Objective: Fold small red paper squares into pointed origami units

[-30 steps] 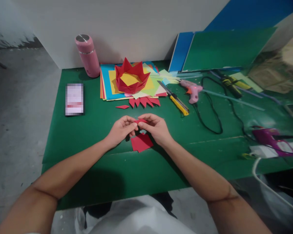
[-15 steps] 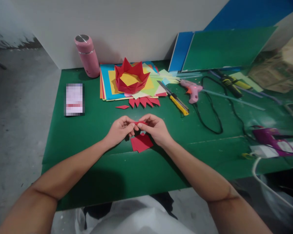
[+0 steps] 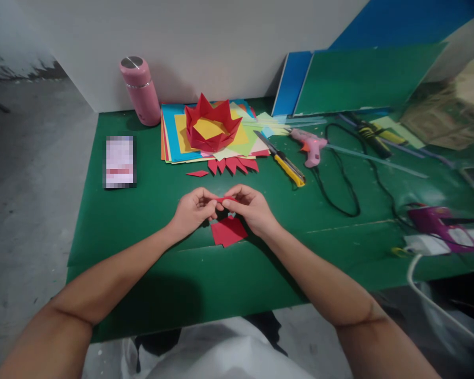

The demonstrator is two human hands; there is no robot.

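Between my two hands is a small piece of red paper (image 3: 224,199), pinched at both ends. My left hand (image 3: 194,211) is closed on its left end, thumb on the near side. On the right end, my right hand (image 3: 249,206) grips it the same way; the fingers hide most of the piece. Red paper squares (image 3: 229,231) lie on the table just below my hands. Beyond them rest several folded red paper pieces (image 3: 233,166), with one lone folded piece (image 3: 197,173) to their left. A red pointed paper ring (image 3: 213,142) sits on a stack of coloured paper (image 3: 173,150).
A yellow utility knife (image 3: 286,167) and a pink glue gun (image 3: 308,146) with a black cord lie right of the stack. A pink bottle (image 3: 142,95) stands back left, above a blurred-out rectangular object (image 3: 119,160). A purple power strip (image 3: 438,226) is at the right edge.
Almost nothing differs. Both hands keep the same pinch on the red paper, and the view has shifted very slightly.
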